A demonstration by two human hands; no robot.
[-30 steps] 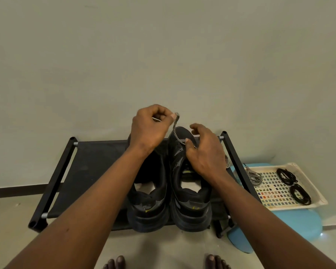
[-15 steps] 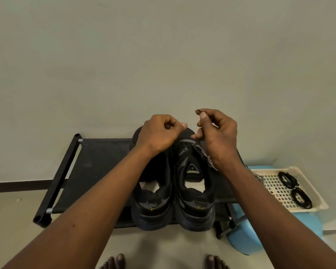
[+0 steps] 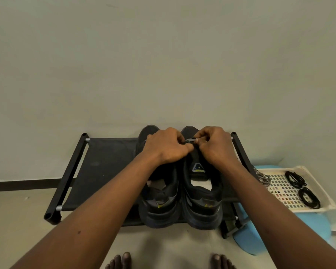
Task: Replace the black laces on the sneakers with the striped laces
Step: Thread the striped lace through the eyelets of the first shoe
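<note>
Two black sneakers (image 3: 180,202) stand side by side on a low black shoe rack (image 3: 109,162), toes toward 12 o'clock against the wall, heels toward 6 o'clock at the rack's front edge. Both show open collars with no lacing visible over the tongues.

The left hand (image 3: 164,147) and right hand (image 3: 214,146) meet over the forefoot of the 3 o'clock sneaker (image 3: 202,202), knuckles up and fingers curled tight. The left hand reaches across the toe of the 9 o'clock sneaker (image 3: 159,206) and pinches the upper at the front eyelets. The right hand pinches at the same spot, on the striped lace (image 3: 262,176). The lace end itself is hidden inside the fingers. The rest of it trails out beneath the right wrist toward 4 o'clock and ends in a loose heap on the edge of a white perforated tray (image 3: 327,205).

The tray lies at 3 o'clock of the sneakers, on a pale blue stool (image 3: 260,241). In it, well apart from the striped heap, lie two coiled black laces (image 3: 296,178), one just beyond the other. At 6 o'clock the person's bare toes (image 3: 122,261) show on the floor.
</note>
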